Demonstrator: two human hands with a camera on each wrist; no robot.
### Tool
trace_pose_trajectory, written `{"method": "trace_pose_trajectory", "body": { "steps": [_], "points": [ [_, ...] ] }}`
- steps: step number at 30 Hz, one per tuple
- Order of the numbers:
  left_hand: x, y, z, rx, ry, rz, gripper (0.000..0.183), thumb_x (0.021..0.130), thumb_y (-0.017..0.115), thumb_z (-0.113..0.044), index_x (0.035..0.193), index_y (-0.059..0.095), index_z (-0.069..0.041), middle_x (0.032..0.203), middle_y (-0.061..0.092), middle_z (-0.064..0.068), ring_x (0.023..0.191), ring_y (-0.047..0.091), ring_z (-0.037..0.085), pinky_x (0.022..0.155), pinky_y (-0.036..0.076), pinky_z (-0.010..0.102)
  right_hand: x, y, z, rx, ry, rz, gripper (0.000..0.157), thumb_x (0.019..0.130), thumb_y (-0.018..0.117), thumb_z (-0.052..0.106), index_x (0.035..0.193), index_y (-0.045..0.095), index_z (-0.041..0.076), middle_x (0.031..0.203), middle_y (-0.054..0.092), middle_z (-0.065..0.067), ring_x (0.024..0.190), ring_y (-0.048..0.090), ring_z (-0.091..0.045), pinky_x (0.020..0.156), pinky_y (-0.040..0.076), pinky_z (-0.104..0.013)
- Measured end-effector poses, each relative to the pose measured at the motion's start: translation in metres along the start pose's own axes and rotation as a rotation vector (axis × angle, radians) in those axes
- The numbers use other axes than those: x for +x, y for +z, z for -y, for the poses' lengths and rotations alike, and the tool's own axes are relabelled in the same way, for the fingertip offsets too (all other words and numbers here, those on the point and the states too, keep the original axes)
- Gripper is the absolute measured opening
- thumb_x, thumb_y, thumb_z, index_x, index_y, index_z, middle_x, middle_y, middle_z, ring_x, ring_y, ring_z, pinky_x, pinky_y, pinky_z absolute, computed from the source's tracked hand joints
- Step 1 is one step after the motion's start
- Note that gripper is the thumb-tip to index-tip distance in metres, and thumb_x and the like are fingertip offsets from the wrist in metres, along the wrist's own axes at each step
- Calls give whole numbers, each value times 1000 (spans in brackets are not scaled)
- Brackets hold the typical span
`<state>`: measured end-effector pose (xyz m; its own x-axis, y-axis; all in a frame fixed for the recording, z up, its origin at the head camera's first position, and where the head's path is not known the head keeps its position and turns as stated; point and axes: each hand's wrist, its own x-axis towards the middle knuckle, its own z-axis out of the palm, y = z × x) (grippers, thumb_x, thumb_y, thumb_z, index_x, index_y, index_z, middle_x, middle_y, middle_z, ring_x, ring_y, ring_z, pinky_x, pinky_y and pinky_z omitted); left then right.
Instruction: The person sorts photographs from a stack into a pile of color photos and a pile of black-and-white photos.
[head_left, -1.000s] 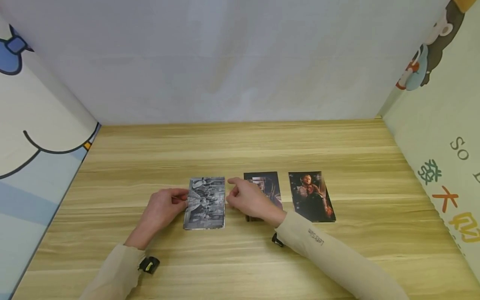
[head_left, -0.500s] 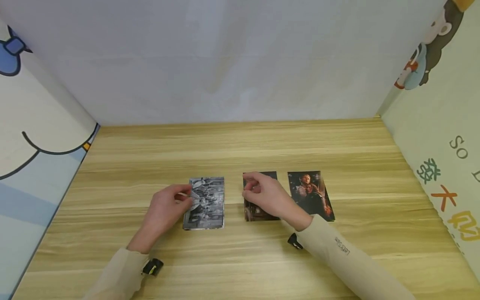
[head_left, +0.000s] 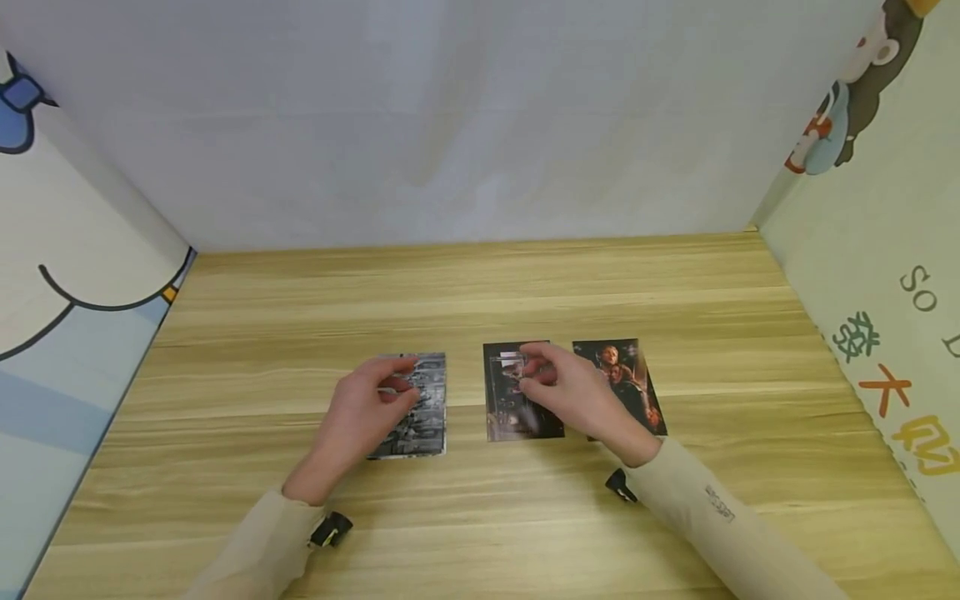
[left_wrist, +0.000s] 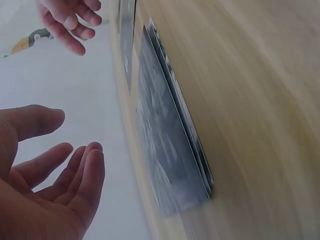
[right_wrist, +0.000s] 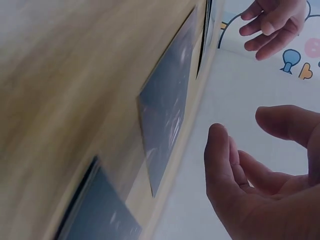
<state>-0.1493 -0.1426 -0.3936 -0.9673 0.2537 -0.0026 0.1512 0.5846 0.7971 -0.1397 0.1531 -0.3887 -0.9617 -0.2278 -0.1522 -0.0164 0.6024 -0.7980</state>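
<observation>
A stack of photo prints with a black-and-white crowd scene (head_left: 431, 421) on top lies on the table at left of centre; the left wrist view shows several layered edges on this stack (left_wrist: 167, 135). My left hand (head_left: 365, 414) hovers over its left part, fingers loosely bent, thumb and fingertips apart, holding nothing. In the middle lies a dark print (head_left: 513, 421). Above it and the gap beside it is my right hand (head_left: 581, 396), relaxed, with a space between thumb and fingers (right_wrist: 217, 155). A dark print of two people (head_left: 630, 367) lies at right, partly hidden by that hand.
The wood-grain table (head_left: 480, 292) meets a pale back wall (head_left: 480, 150). Printed side panels stand at left (head_left: 90, 225) and right (head_left: 862, 267). Each wrist wears a black band, the left one (head_left: 330, 529) and the right one (head_left: 621, 485).
My right hand has moved right, from the black-and-white stack's right edge to over the middle print. The left hand has left the stack's left edge and shifted right above it.
</observation>
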Motion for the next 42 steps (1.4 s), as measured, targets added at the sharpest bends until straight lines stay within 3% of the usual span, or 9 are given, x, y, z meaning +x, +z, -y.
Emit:
{"method": "trace_pose_trajectory", "body": {
  "steps": [9, 16, 23, 34, 42],
  "points": [
    [6, 21, -17, -24, 21, 46, 47, 95, 72, -6, 139, 61, 3, 129, 65, 19, 107, 70, 32, 88, 60, 39, -7, -5, -11, -27, 31, -21, 53, 102, 63, 17, 151, 50, 2, 132, 63, -14, 116, 65, -32, 90, 58, -47],
    [10, 38, -26, 12, 10, 58, 48, 93, 75, -10, 139, 63, 0, 133, 64, 16, 107, 69, 29, 90, 59, 41, -8, -8, -20, -56, 37, -27, 52, 102, 62, 18, 150, 50, 0, 134, 63, -16, 117, 65, -34, 92, 57, -50],
    [15, 52, -28, 65, 23, 87, 47, 93, 74, -8, 138, 64, 0, 131, 65, 16, 104, 71, 27, 88, 60, 41, -9, -11, -26, -73, 32, -31, 53, 101, 62, 15, 149, 49, -4, 132, 64, -19, 116, 66, -35, 93, 57, -49],
    [23, 65, -27, 98, 10, 174, 53, 92, 75, -13, 141, 61, 1, 129, 67, 17, 103, 71, 30, 88, 60, 42, -8, -14, -31, -96, 46, -6, 56, 101, 60, 15, 150, 46, -7, 136, 62, -21, 117, 66, -36, 94, 57, -49],
    [27, 71, -29, 155, 17, 201, 55, 91, 75, -15, 141, 60, 4, 123, 69, 18, 105, 69, 28, 91, 58, 44, -8, -14, -31, -117, 53, 12, 57, 100, 60, 14, 151, 45, -7, 139, 62, -20, 117, 67, -34, 93, 57, -48]
  ]
}}
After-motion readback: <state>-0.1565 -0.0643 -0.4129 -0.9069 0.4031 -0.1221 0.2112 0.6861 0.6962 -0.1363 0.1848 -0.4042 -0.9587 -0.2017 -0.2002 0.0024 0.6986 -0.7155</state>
